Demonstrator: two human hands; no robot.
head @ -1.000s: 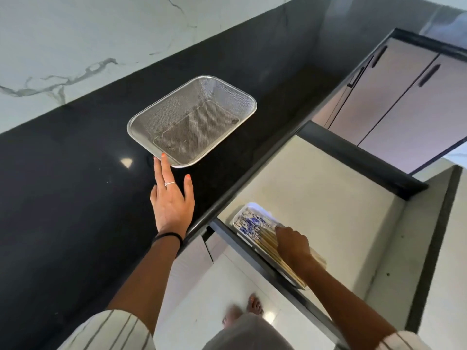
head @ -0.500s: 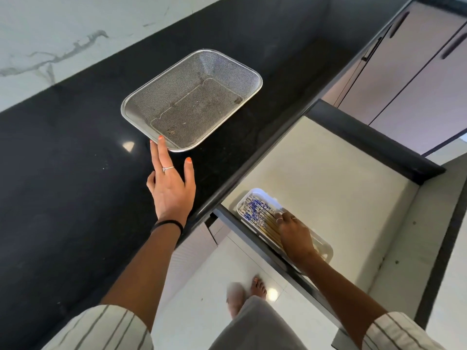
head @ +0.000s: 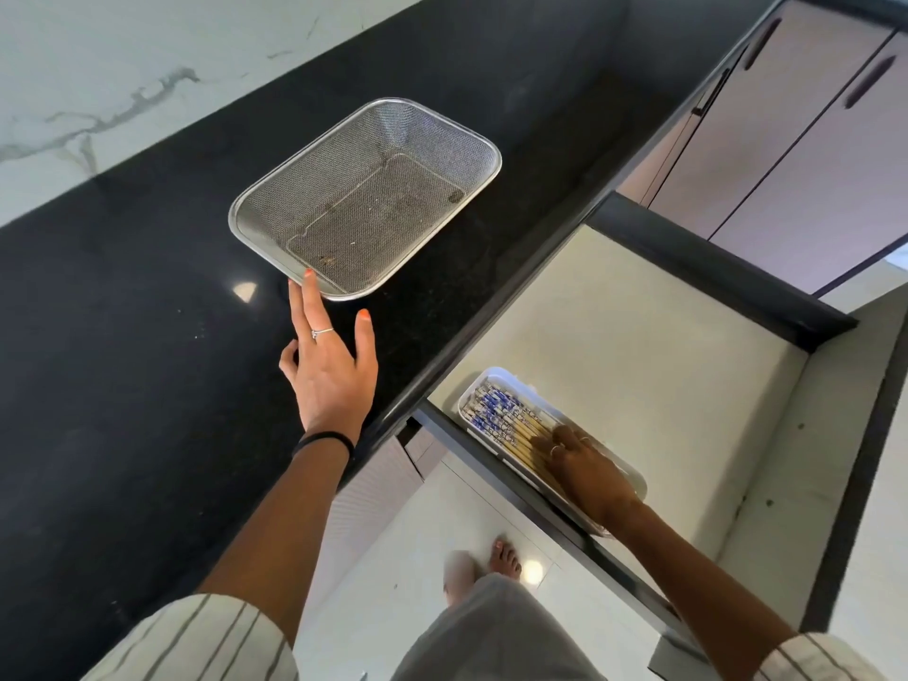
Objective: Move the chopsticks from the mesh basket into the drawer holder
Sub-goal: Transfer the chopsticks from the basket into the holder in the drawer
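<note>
Basket's done as far as I can see — the mesh basket (head: 366,199) on the black tabletop (head: 123,336) holds no chopsticks, just a few specks on the mesh. The chopsticks (head: 508,427) are all lying in the white drawer holder (head: 634,476), blue-patterned ends pointing toward the tabletop edge, plain wooden ends under the right hand (head: 587,466).

So the step in hand looks like tidying the bundle. That right hand lies on top of the sticks with fingers fairly straight, pressing or combing rather than gripping. My advice: sweep lightly along their length so they settle parallel, and keep the tips inside the holder's rim so none ride over it.

The left hand (head: 329,371) is released, fingers spread, fingertips touching the basket's near rim — holding nothing.

Around it: an open drawer (head: 638,312) with a pale floor, the holder tucked against its front edge, cabinet doors (head: 810,140) beyond, marble wall (head: 98,66) behind. Nothing really blocks the way, only the drawer's dark front rail just beside the holder.
</note>
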